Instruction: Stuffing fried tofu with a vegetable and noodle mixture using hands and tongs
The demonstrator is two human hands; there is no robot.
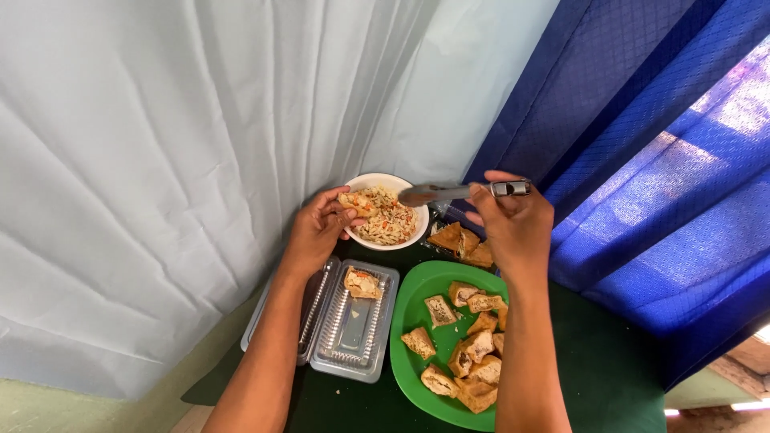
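stuffing in progress. one filled tofu piece [362, 283] lies in the clear plastic box [353, 353] on the desk [609, 361]; many unfilled pieces wait on the green plate [405, 321], more behind it. left hand [319, 228] raised at the white bowl [399, 240] of noodle filling, fingers clamped on a tofu pocket [355, 204] over the rim. right hand [513, 220] held higher, fingers closed round a metal spoon [437, 192], its tip above the bowl.

Left hand [317, 228] holds a tofu piece [357, 204] over the white bowl [411, 238] (noodle filling inside); right hand [513, 218] grips a spoon [449, 192]
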